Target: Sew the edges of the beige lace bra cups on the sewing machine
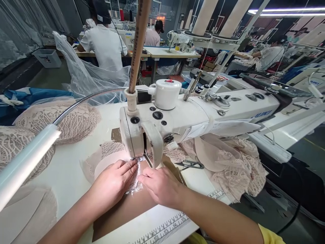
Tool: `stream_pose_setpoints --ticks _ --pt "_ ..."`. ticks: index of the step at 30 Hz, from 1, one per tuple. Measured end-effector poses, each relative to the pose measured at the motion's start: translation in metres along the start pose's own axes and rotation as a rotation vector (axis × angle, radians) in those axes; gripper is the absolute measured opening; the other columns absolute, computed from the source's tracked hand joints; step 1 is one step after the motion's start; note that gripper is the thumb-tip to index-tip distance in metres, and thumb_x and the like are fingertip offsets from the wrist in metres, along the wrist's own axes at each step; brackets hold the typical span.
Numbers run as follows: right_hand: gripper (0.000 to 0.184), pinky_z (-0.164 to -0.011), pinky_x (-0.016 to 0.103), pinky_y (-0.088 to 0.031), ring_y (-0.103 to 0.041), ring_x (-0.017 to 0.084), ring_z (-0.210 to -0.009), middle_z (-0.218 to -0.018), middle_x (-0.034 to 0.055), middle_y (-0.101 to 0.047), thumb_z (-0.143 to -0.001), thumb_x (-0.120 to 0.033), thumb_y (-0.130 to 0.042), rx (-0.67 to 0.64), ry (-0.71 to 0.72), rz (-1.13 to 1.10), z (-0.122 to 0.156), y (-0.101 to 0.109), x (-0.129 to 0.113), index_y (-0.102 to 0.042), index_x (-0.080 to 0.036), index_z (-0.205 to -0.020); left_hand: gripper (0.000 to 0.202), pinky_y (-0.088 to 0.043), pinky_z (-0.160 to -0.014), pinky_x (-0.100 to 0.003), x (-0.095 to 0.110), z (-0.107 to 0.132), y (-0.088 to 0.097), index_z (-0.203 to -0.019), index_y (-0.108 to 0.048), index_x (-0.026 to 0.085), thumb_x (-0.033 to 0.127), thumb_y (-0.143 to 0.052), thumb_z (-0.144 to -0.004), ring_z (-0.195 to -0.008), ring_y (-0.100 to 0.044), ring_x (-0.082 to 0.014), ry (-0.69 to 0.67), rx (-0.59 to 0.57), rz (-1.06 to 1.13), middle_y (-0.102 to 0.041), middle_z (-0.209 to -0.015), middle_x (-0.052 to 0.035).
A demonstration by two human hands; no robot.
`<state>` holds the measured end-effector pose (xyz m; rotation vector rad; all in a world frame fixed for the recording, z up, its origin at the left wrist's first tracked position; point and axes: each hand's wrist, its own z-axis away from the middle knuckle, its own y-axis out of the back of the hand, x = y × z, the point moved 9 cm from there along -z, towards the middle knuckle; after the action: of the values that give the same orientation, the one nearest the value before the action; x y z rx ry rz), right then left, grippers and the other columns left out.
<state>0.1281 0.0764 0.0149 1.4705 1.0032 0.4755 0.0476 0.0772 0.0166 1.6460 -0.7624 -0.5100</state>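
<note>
A white sewing machine (162,123) stands before me, its needle area lit. My left hand (114,181) lies flat with fingers stretched forward on a beige lace piece (133,183), its fingertips close to the presser foot. My right hand (162,186) is closed, thumb and index finger pinching the right edge of that piece. A shiny clear film shows along the lace between my hands. Brown board (122,217) lies under both hands. Pale round fabric (105,161) and more lace extend beyond my left hand.
Thread snips (190,164) lie right of the machine head, near a heap of lace pieces (233,166). Stacked lace (73,120) sits at left. A tube lamp (27,162) reaches in from the left. A printed ruler (167,225) runs along the front edge. Several people work behind.
</note>
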Motion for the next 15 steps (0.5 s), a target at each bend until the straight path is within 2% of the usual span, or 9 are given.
stream_pose_setpoints --ticks 3,9,15 --pt "0.015 -0.063 0.031 -0.027 -0.039 0.016 -0.067 -0.078 0.0023 -0.056 -0.079 -0.012 -0.051 0.005 0.003 0.018 -0.001 0.001 -0.001 -0.061 -0.018 -0.089 0.026 -0.051 -0.074 -0.037 0.000 -0.001 -0.002 -0.110 -0.064 0.014 0.012 -0.045 -0.091 -0.087 -0.057 -0.0229 0.004 -0.001 -0.006 -0.067 -0.111 -0.0122" --pt "0.014 -0.065 0.033 -0.027 -0.042 0.018 -0.074 -0.076 0.0025 -0.055 -0.079 -0.010 -0.051 -0.001 -0.054 0.083 -0.004 0.000 0.004 -0.059 -0.018 -0.086 0.025 -0.051 -0.068 -0.036 -0.003 -0.006 0.001 -0.097 -0.066 0.013 0.011 -0.042 -0.090 -0.083 -0.057 -0.0236 0.058 0.021 0.061 -0.068 -0.099 -0.0129" --pt "0.028 -0.074 0.034 -0.032 -0.049 0.022 -0.087 -0.090 0.0064 -0.060 -0.077 -0.008 -0.050 -0.010 -0.178 0.162 -0.011 -0.001 0.014 -0.061 -0.019 -0.100 0.024 -0.051 -0.070 -0.037 -0.013 -0.010 0.001 -0.096 -0.065 0.013 0.016 -0.041 -0.093 -0.085 -0.056 -0.0247 0.162 0.003 0.081 -0.065 -0.091 -0.0123"
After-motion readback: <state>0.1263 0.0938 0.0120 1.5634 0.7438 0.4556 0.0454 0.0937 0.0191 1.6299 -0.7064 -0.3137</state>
